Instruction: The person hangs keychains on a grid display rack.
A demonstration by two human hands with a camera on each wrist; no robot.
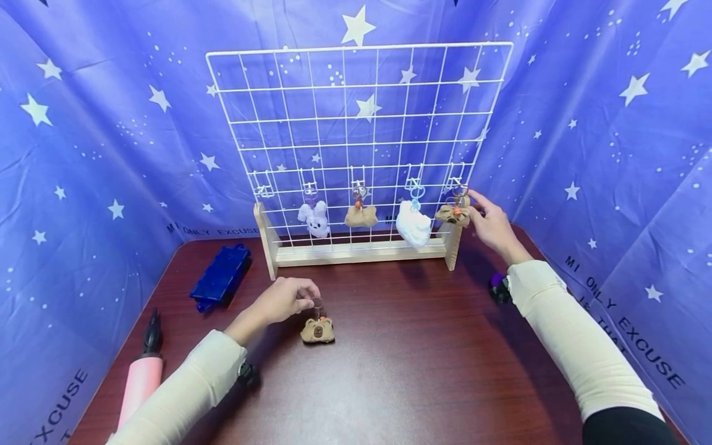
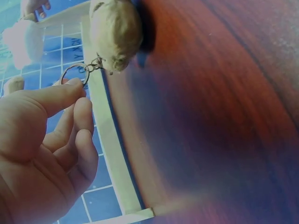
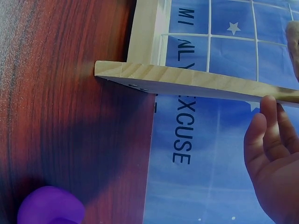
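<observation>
My left hand [image 1: 285, 299] pinches the metal ring [image 2: 74, 74] of a brown capybara plush keychain [image 1: 317, 331], which hangs below the fingertips over the table. On the wire grid rack [image 1: 360, 143], my right hand [image 1: 492, 225] holds another brown plush keychain [image 1: 453, 215] by its right side at the rightmost hook; index finger and thumb are at its ring and edge. A white plush keychain [image 1: 414, 225], a tan plush keychain [image 1: 361, 216] and a white bunny keychain [image 1: 314, 219] hang from other hooks. The right wrist view shows my curled fingers [image 3: 268, 126] beside the rack's wooden upright [image 3: 187, 77].
A blue tray-like piece [image 1: 220, 277] lies at the table's left, with a pink pump [image 1: 141, 383] with a black nozzle nearer the front. A purple rounded object [image 3: 51, 205] rests near the right edge. Behind the rack hangs a blue star-patterned curtain [image 1: 139, 142].
</observation>
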